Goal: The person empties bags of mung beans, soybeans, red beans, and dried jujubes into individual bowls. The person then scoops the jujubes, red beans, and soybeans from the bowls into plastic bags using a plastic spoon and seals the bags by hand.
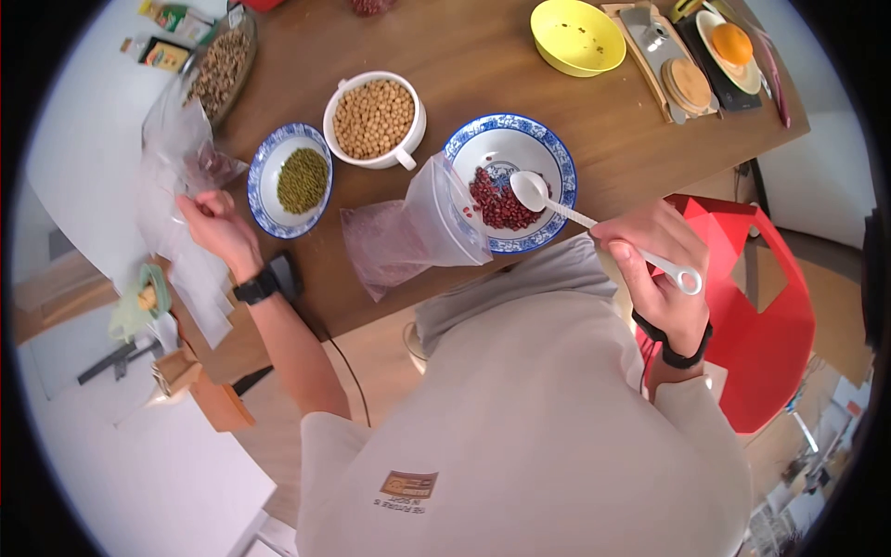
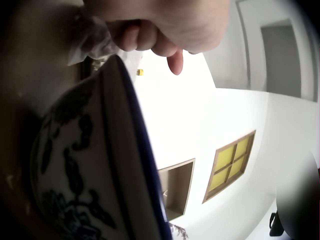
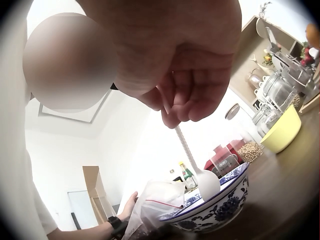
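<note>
My right hand (image 1: 664,269) grips a long-handled white spoon (image 1: 575,215) near the ring-shaped end of its handle. The spoon's bowl hangs over red beans (image 1: 506,206) in a blue-and-white bowl (image 1: 560,158); the right wrist view shows the spoon (image 3: 206,184) at that bowl's rim. A clear zip bag (image 1: 422,223) leans over the bowl's left side, its mouth over the beans. My left hand (image 1: 221,232) is loosely curled beside a smaller patterned bowl (image 1: 260,200) of green beans (image 1: 303,180). Thin clear plastic (image 1: 176,148) with dark red contents lies close by its fingers.
A white handled pot (image 1: 408,148) of chickpeas stands between the bowls. Farther back are a yellow bowl (image 1: 566,60), a wooden board (image 1: 640,56) and a plate with an orange (image 1: 731,45). A red chair (image 1: 761,343) stands at the right, near the table's edge.
</note>
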The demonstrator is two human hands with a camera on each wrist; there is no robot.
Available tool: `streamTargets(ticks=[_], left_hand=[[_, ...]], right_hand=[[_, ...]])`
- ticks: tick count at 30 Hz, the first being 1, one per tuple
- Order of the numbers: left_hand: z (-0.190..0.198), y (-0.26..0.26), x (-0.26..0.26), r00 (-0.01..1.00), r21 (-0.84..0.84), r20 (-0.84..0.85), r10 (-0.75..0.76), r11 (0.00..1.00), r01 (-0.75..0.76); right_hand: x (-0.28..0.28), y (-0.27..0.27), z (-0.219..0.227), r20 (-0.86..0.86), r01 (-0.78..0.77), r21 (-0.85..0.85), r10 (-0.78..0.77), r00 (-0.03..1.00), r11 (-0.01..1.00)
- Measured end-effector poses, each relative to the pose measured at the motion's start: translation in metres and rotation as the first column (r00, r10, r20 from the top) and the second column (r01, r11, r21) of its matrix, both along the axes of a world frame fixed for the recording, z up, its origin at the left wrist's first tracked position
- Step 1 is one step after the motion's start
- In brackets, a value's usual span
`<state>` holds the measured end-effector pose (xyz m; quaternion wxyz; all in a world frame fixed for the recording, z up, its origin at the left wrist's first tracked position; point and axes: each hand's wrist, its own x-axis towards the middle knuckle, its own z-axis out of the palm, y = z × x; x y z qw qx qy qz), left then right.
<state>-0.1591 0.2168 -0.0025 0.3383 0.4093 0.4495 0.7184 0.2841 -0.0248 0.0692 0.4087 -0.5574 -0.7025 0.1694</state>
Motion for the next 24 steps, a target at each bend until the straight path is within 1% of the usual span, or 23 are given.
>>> streamTargets(ticks=[1,2,3,4,5,6,7,8,9,10,12,13,15,16,18,19,21,22,23,24], left_hand=[[0.007,-0.003,0.004,1.000,0.021,-0.023,0.007,1.000,-0.007],[0.017,-0.007,0.008,0.999,0.037,-0.037,-0.015,0.999,0.016],[0.027,-0.017,0.013,0.977,0.004,-0.205,-0.056,0.998,0.058],[0.036,-0.029,0.020,0.927,-0.036,-0.364,-0.093,0.996,0.086],[0.045,-0.048,0.037,0.832,-0.010,-0.536,-0.141,0.987,0.161],[0.057,-0.067,0.060,0.707,-0.001,-0.687,-0.168,0.973,0.231],[0.077,-0.080,0.085,0.503,-0.002,-0.827,-0.251,0.896,0.444],[0.095,-0.090,0.108,0.261,-0.052,-0.926,-0.273,0.777,0.627],[0.102,-0.095,0.126,0.098,-0.173,-0.937,-0.335,0.689,0.703],[0.097,-0.100,0.140,0.012,-0.194,-0.952,-0.307,0.629,0.753],[0.095,-0.115,0.165,-0.112,-0.237,-0.964,-0.241,0.595,0.768],[0.095,-0.119,0.169,-0.116,-0.238,-0.964,-0.238,0.590,0.771],[0.091,-0.123,0.174,-0.207,-0.315,-0.948,-0.243,0.607,0.729],[0.088,-0.122,0.172,-0.210,-0.315,-0.948,-0.240,0.603,0.733],[0.085,-0.116,0.160,-0.244,-0.306,-0.952,-0.184,0.557,0.773],[0.085,-0.115,0.154,-0.249,-0.310,-0.951,-0.183,0.555,0.772],[0.089,-0.117,0.138,-0.087,-0.224,-0.964,-0.253,0.589,0.777],[0.093,-0.120,0.127,-0.051,-0.231,-0.955,-0.292,0.625,0.746],[0.095,-0.126,0.113,-0.058,-0.236,-0.955,-0.291,0.627,0.742],[0.095,-0.132,0.097,0.051,-0.227,-0.934,-0.353,0.700,0.677]], right_hand=[[0.000,0.000,0.002,-0.016,0.024,0.016,-0.023,1.000,1.000],[0.000,0.000,0.003,-0.012,0.011,0.013,-0.011,1.000,1.000],[0.000,0.000,0.003,-0.004,-0.004,0.008,0.004,1.000,1.000],[0.000,-0.001,0.001,-0.012,0.012,0.017,-0.012,1.000,1.000],[0.002,-0.002,0.000,-0.029,0.018,0.008,-0.018,0.999,1.000],[0.003,-0.002,-0.001,-0.044,0.016,-0.005,-0.016,0.999,1.000],[0.004,-0.003,-0.002,-0.045,0.014,-0.004,-0.014,0.999,1.000],[0.005,-0.003,-0.002,-0.042,0.021,-0.011,-0.021,0.999,1.000],[0.004,-0.002,-0.002,-0.040,0.028,-0.017,-0.029,0.999,0.999],[0.004,-0.003,-0.002,-0.044,0.025,-0.013,-0.025,0.999,1.000],[0.004,-0.005,-0.002,-0.061,0.043,-0.012,-0.043,0.997,0.999],[0.004,-0.006,-0.002,-0.064,0.049,-0.011,-0.049,0.997,0.999],[0.006,-0.010,-0.002,-0.059,0.058,-0.018,-0.059,0.997,0.998],[0.007,-0.011,-0.002,-0.061,0.064,-0.017,-0.065,0.996,0.998],[0.008,-0.011,-0.004,-0.071,0.063,0.001,-0.063,0.996,0.998],[0.008,-0.011,-0.005,-0.076,0.064,0.001,-0.064,0.995,0.998],[0.008,-0.011,-0.007,-0.094,0.060,-0.004,-0.060,0.994,0.998],[0.008,-0.010,-0.008,-0.100,0.059,-0.003,-0.059,0.993,0.998],[0.008,-0.009,-0.008,-0.103,0.057,-0.008,-0.057,0.993,0.998],[0.007,-0.008,-0.008,-0.107,0.053,-0.013,-0.054,0.993,0.999]])
